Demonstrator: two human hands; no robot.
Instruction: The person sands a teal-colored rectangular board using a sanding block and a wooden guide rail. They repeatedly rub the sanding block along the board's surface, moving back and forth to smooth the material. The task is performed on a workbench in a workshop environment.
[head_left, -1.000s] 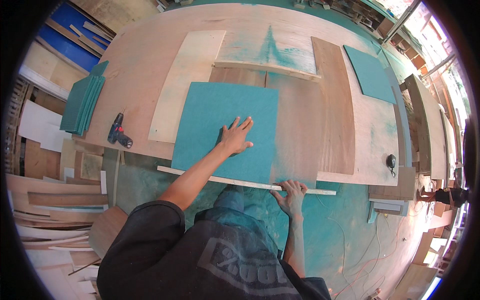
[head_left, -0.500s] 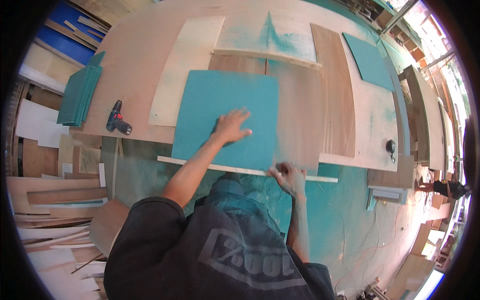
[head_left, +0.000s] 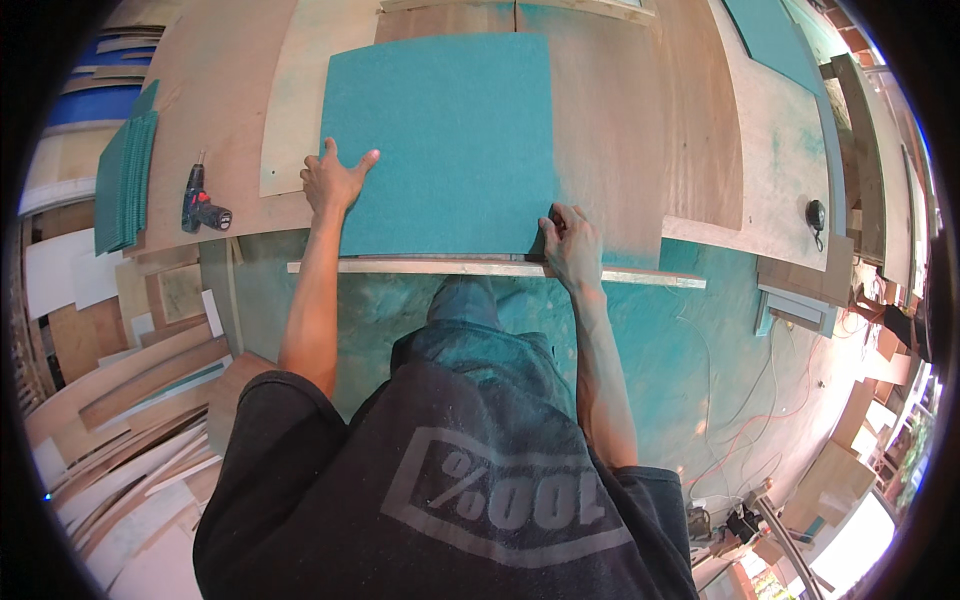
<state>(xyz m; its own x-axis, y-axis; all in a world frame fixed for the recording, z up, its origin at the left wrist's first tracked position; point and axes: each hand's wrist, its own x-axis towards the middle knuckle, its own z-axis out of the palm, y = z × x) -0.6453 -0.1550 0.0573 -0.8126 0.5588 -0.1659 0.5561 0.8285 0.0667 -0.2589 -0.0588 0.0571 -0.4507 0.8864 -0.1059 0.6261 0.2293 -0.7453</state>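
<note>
A square teal panel (head_left: 445,150) lies flat in front of me on wooden boards. My left hand (head_left: 335,180) is at the panel's left edge, thumb on the teal face and fingers spread over the edge. At the near right corner, my right hand (head_left: 575,245) has its fingers curled closed on the panel; the fingertips are partly hidden. Just along the panel's near edge runs a long narrow wooden strip (head_left: 420,267), which extends past the panel on both sides. Under the panel and to its right is a brown wooden board (head_left: 610,130).
On the worktable (head_left: 225,90) lie a cordless drill (head_left: 203,205) and a stack of teal panels (head_left: 125,190) at left. A small black object (head_left: 816,215) and another teal panel (head_left: 770,40) are at right. Offcuts (head_left: 150,410) pile up at left; cables (head_left: 745,400) trail across the floor.
My left hand has moved from the middle of the panel to its left edge. The panel now looks straighter against the strip. My right hand stays at the corner; the whole view has shifted.
</note>
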